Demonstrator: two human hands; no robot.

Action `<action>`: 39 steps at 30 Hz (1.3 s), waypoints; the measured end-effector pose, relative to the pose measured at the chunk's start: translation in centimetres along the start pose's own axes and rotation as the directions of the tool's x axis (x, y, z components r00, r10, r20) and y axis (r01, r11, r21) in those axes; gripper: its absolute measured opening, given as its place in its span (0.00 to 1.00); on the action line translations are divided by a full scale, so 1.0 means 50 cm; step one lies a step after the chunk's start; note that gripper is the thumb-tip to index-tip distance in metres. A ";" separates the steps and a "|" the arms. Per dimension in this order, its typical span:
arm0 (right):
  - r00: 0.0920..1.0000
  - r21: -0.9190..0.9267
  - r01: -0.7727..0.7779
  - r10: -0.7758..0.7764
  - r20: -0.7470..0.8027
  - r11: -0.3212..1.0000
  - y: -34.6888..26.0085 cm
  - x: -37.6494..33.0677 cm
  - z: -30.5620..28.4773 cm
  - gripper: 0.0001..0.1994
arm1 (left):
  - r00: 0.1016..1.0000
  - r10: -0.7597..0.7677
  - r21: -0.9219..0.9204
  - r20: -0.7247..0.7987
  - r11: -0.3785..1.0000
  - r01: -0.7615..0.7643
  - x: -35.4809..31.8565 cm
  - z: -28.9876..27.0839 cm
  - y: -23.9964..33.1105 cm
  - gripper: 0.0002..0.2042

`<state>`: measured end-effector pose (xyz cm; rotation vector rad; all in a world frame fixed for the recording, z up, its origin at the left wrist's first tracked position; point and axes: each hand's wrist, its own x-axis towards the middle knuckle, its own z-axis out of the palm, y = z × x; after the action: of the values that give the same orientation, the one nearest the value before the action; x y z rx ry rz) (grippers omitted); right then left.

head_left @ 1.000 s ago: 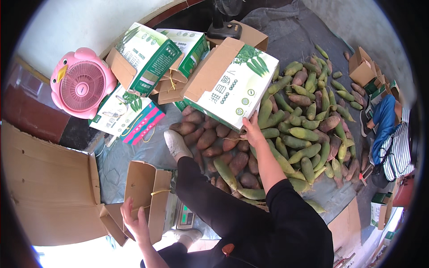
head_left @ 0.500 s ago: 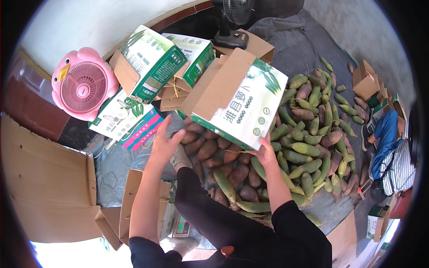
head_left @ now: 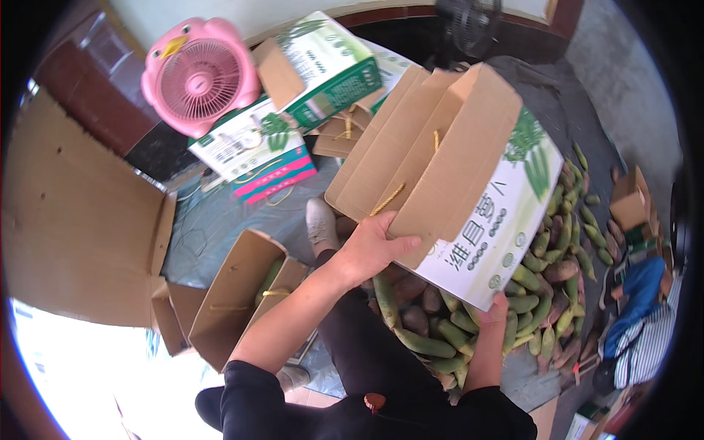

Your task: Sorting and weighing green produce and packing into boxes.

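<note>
A white and green printed carton (head_left: 506, 235) with open brown flaps and yellow rope handles is held tilted before me. My left hand (head_left: 374, 253) grips the near end of its flaps, thumb on the outside; some fingers are hidden behind the cardboard. At the lower corner, my right hand (head_left: 493, 315) is closed on the carton's edge, its fingertips partly out of sight. Beneath and beside the carton lies a pile of long green radishes (head_left: 425, 343) mixed with reddish-brown roots (head_left: 561, 271). By my left forearm stands another open carton (head_left: 231, 293) with a green radish inside.
A pink bird-shaped fan (head_left: 198, 84) sits on cartons (head_left: 330, 92) at the back left, above a pink and blue box (head_left: 275, 180). A black fan (head_left: 469, 29) stands behind. Large cardboard (head_left: 81, 235) rises at left. Striped cloth (head_left: 645, 348) lies at right.
My left hand has moved right, from free and spread to gripping the carton's flaps. The carton has turned, tipped its open top toward me and come lower; the whole view has shifted.
</note>
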<state>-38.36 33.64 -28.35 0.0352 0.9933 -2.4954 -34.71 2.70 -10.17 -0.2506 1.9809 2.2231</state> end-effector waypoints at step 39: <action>0.918 -0.728 -0.366 0.097 -0.384 0.579 0.178 0.197 0.086 0.12 | 0.295 -0.260 -0.362 -0.919 0.853 -0.375 -0.540 -0.911 -0.344 0.18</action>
<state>-42.87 21.20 -32.77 0.2642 2.0114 -1.6247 -3.52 -40.68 -25.85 -2.1217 1.4945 2.9513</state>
